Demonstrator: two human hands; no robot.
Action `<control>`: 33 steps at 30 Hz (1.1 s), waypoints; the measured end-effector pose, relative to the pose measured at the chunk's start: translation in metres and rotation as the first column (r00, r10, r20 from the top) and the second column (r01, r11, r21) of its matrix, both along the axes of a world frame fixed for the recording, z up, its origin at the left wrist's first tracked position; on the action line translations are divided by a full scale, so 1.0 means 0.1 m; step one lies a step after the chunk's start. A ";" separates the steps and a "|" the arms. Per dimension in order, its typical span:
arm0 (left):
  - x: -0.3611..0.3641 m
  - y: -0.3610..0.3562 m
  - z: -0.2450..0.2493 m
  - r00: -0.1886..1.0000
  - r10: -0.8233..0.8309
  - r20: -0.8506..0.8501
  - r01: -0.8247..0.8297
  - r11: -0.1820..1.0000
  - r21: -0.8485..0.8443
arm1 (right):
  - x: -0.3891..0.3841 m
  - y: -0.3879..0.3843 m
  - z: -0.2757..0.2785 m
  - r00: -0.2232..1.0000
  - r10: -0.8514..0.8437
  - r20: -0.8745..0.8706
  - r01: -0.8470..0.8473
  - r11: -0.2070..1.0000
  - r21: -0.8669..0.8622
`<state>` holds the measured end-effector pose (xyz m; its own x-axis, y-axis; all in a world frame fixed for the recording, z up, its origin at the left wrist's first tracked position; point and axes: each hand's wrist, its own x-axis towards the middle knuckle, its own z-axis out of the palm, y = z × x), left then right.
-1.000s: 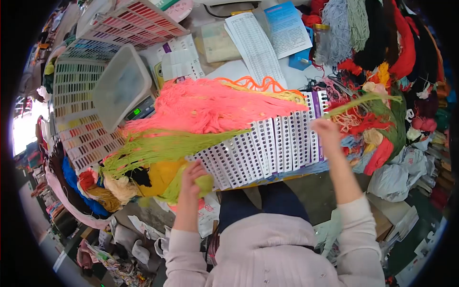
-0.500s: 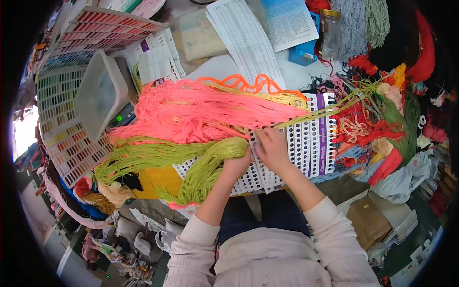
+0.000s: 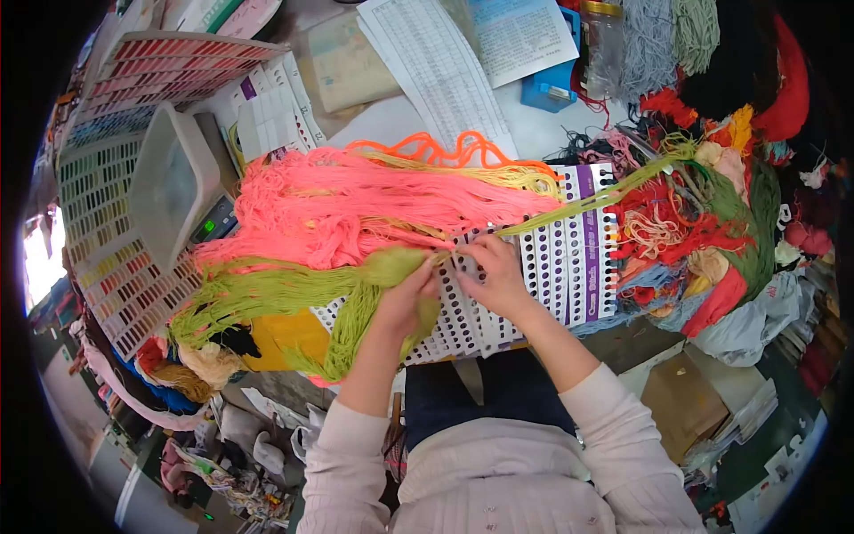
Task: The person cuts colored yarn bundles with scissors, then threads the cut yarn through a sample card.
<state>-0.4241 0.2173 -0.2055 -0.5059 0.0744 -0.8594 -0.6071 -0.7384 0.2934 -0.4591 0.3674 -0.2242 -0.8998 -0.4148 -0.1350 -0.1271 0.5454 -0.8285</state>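
My left hand (image 3: 409, 298) is closed around a looped bundle of yellow-green embroidery thread (image 3: 391, 267), whose loose strands trail left over the table. Close beside it, my right hand (image 3: 494, 278) has its fingertips pinched near the end of that bundle; what lies between them is too small to make out. Both hands are over white punched thread cards (image 3: 556, 258) with purple printed bands. Coral-pink thread (image 3: 356, 200) is heaped just beyond my hands. A thin green strand (image 3: 614, 191) stretches across the cards toward the right.
At left stand a color-chart rack (image 3: 102, 222), a white plastic tray (image 3: 173, 191) and a scale with a lit display (image 3: 213, 219). Printed sheets (image 3: 436, 76), a blue device (image 3: 550, 89) and a jar (image 3: 602, 49) lie at the back. Mixed thread scraps (image 3: 667, 236) pile up at right.
My left hand has moved slightly left, turning the green bundle, which is blurred by motion. The right hand has shifted slightly left, and its fingertips are drawn together near the left hand.
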 end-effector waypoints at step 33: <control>1.31 -1.24 1.76 0.969 0.101 -0.226 -0.101 0.995 0.013 | 0.48 -0.49 0.76 0.998 -0.009 0.066 0.014 0.997 -0.072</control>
